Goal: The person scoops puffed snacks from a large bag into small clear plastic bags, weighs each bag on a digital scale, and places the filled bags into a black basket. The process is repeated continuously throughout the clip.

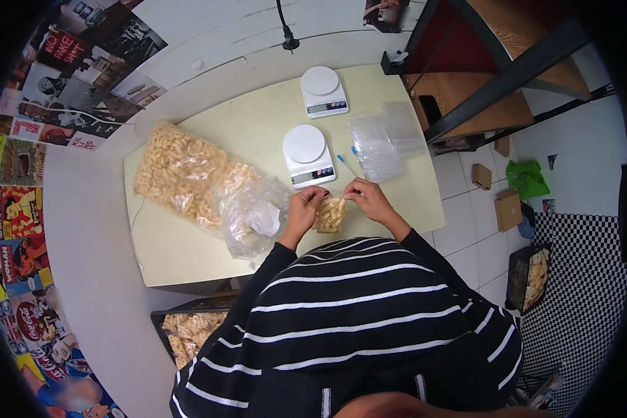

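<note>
A small clear bag of pale curved snack pieces (329, 217) stands near the table's front edge, between my hands. My left hand (306, 209) pinches its top left corner, and my right hand (368, 200) pinches the top right corner. Just beyond them is a white kitchen scale (306, 155) with a round platform. A large clear bag of the same snacks (184, 174) lies to the left, its crumpled mouth (254, 219) toward me. Right of the scale, a stack of flat clear bags (377, 148) is spread out. A thin blue-tipped stick (343, 161) lies beside them.
A second white scale (322, 90) is at the back of the pale table (188, 261). Below the table's front left is a black crate of bagged snacks (188, 331). Shelving with a dark metal post (501, 87) rises at right. Boxes (507, 210) and a green bag (527, 179) lie on the floor.
</note>
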Demonstrator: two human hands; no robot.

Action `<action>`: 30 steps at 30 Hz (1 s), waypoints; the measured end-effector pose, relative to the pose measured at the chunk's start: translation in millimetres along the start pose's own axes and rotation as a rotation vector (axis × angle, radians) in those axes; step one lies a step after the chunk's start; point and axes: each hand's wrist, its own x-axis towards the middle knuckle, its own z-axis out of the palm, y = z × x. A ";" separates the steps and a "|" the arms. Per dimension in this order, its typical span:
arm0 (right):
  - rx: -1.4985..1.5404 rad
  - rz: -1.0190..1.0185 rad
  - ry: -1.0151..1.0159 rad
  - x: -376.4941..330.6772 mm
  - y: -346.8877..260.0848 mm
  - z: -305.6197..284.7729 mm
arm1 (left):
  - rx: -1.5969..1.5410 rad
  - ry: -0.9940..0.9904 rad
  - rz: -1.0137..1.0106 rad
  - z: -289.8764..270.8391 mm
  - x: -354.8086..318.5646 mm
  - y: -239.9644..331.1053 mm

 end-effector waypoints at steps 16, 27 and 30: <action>-0.171 0.077 -0.154 -8.3 54.0 -11.7 | -0.265 0.650 0.050 -132.2 -121.6 60.9; -0.307 -0.101 -0.454 9.4 36.8 18.4 | 0.338 1.617 -0.212 -199.1 -370.3 45.3; -0.312 -0.148 -0.454 14.8 34.1 20.1 | 0.947 1.738 -0.362 -192.5 -402.2 28.5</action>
